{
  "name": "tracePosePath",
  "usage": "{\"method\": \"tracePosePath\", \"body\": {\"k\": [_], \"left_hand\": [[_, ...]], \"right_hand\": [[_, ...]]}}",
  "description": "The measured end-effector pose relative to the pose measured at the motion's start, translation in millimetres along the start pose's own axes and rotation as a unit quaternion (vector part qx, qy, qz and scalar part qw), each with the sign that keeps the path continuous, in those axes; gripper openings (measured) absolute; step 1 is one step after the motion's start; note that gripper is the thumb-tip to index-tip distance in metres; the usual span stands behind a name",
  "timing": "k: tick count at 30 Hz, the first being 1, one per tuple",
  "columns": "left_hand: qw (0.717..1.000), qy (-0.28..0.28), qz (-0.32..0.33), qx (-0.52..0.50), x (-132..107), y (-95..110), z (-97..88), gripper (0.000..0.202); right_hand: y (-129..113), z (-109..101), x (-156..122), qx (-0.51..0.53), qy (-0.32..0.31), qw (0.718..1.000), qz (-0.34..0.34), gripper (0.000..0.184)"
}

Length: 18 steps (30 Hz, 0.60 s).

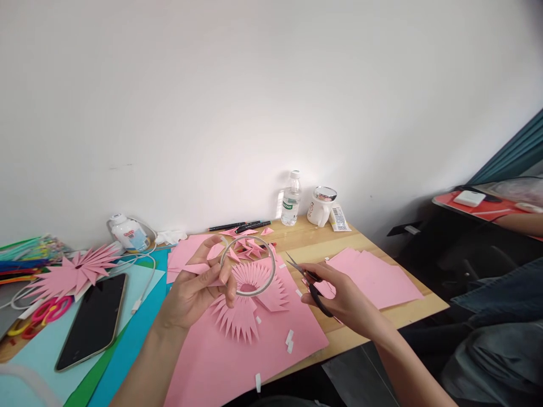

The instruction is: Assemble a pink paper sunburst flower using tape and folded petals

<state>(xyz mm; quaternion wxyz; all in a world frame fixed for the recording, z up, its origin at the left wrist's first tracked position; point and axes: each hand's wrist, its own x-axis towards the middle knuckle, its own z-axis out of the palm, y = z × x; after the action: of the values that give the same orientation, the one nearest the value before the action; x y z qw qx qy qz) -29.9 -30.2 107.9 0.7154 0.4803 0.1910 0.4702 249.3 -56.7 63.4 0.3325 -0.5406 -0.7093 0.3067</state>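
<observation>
My left hand is raised over the table with its fingers closed on a thin roll of tape. A folded pink paper piece shows between the same fingers. My right hand grips black-handled scissors, whose blades point up and left toward the tape roll without touching it. Below the tape lies a fan of pleated pink paper with pointed tips, on a large pink sheet. Several small white strips are scattered on and beside that sheet.
Pink scraps and black pens lie behind the fan. A water bottle and a mug stand by the wall. Pink sheets lie right. A phone and another pink fan are left. Someone's arm shows far right.
</observation>
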Motion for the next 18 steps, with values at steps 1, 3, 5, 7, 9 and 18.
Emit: {"method": "tracePosePath", "body": {"k": [1, 3, 5, 7, 9, 18], "left_hand": [[1.0, -0.006, 0.002, 0.0, -0.3, 0.6, 1.2, 0.033], [1.0, -0.009, 0.0, 0.009, -1.1, 1.8, 3.5, 0.033], [0.999, 0.003, -0.003, 0.036, -1.6, 2.5, 5.0, 0.034], [0.997, 0.03, -0.003, 0.068, -1.1, 2.1, 5.2, 0.036], [0.994, 0.058, -0.002, 0.092, 0.3, 0.4, 4.3, 0.039], [0.983, 0.065, -0.041, 0.168, 4.5, -8.7, 7.7, 0.041]], "right_hand": [[-1.6, 1.3, -0.8, 0.004, 0.001, 1.0, 0.0, 0.042], [-3.7, 3.7, -2.2, 0.013, 0.004, 1.0, 0.002, 0.041], [-4.5, 5.5, -2.8, 0.011, 0.007, 1.0, 0.009, 0.039], [-5.3, 6.4, -2.1, -0.009, 0.024, 1.0, 0.017, 0.036], [-8.3, 6.6, -0.2, -0.039, 0.051, 0.998, 0.021, 0.035], [-59.9, 3.1, 11.1, -0.107, -0.013, 0.993, -0.039, 0.04]]}}
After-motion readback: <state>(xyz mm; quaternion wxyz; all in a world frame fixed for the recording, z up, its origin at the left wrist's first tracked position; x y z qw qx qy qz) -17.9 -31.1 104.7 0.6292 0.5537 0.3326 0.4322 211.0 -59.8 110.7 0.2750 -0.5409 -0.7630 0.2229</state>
